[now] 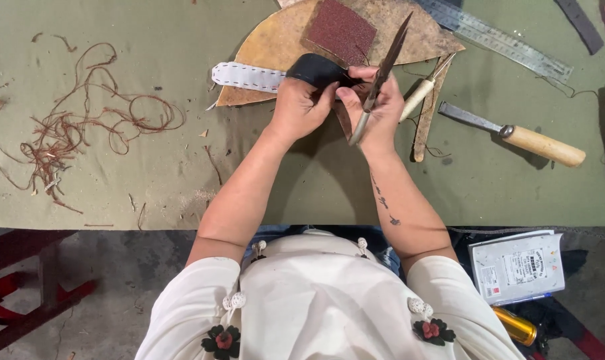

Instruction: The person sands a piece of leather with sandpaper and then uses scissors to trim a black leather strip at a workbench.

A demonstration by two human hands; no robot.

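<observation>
At the lower right, off the desk's near edge, one flat grey-white package [517, 266] with pale rectangular labels lies on dark cloth, and a single yellow can [515, 325] sits just below it. On the green-covered desk [116, 193] the left hand [300, 105] has its fingers pressed together, pinching a black leather piece [318, 69] whose white stitched strap [247, 75] sticks out to the left. The right hand [377, 105] touches the same piece with its fingertips while its fingers are curled around a slim metal blade [383, 75] that slants up and away. The leather piece is held just above the desk, in front of a tan half-round board [276, 43] that carries one dark red square of sandpaper [341, 30]. Right of the hands lie one small awl with a pale handle [422, 94], one wooden-handled chisel [522, 137] and one steel ruler [496, 37] set at a slant near the far edge. A loose tangle of reddish thread [69, 127] spreads over the left part of the desk, well apart from the hands; between it and the arms the cloth shows only small scraps, and the near edge runs straight across below the forearms.
</observation>
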